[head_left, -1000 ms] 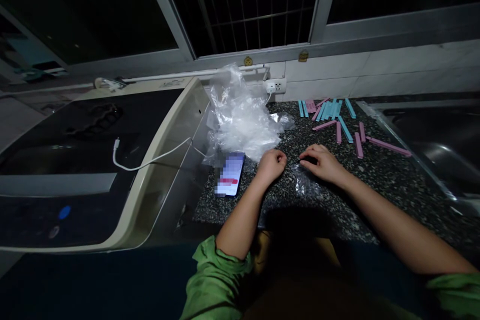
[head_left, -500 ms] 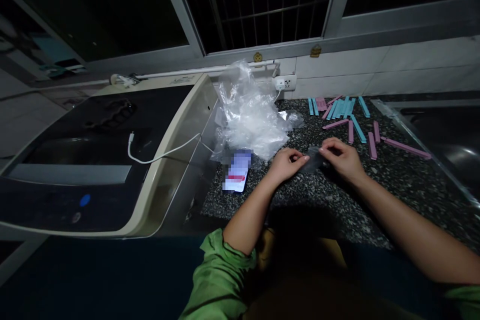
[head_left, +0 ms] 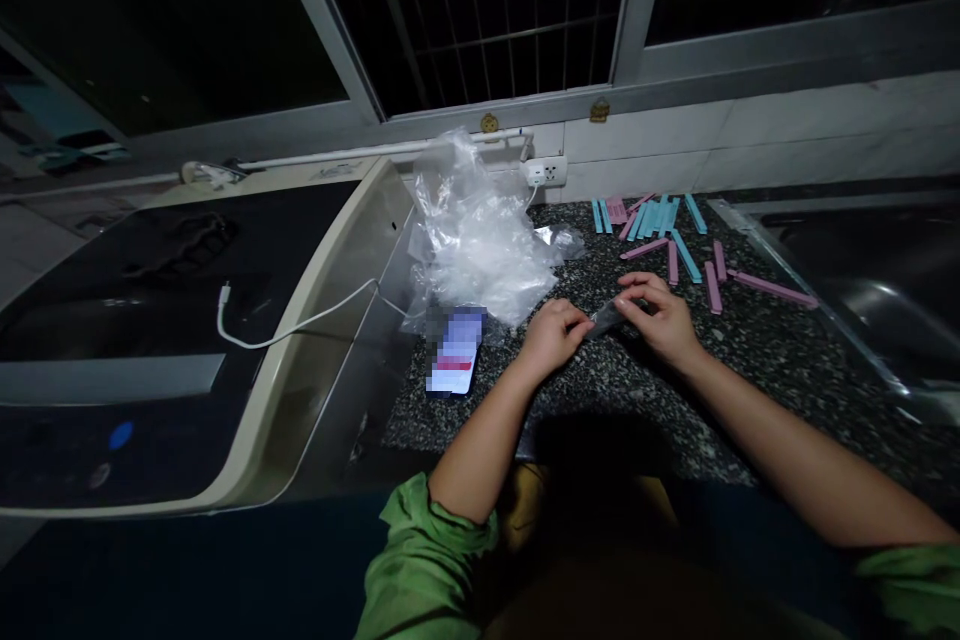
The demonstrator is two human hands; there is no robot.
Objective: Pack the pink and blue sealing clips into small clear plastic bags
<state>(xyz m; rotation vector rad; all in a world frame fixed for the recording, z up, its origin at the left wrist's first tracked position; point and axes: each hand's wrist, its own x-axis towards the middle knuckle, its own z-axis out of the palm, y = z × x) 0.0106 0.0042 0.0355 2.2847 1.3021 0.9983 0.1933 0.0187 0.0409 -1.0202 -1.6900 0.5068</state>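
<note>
Pinching a small clear bag point(head_left: 604, 317) between left hand point(head_left: 553, 338) and right hand point(head_left: 664, 322)

Left hand: thumb and fingertips closed on the bag's 9 o'clock end. Right hand: thumb and fingers grasping its 2 o'clock end. Bag located above the dark speckled surface point(head_left: 592, 395); contact with it cannot be determined. Relative to the bag: phone point(head_left: 454, 352), screen lit, lying near 9 o'clock; heap of clear plastic point(head_left: 484, 245) at 10 o'clock; wall socket point(head_left: 553, 172) at 11 o'clock; blue strips point(head_left: 654, 218) and pink strips point(head_left: 713, 288), loosely scattered, from 12 to 3 o'clock; sink point(head_left: 877, 305) well apart at 3 o'clock
</note>
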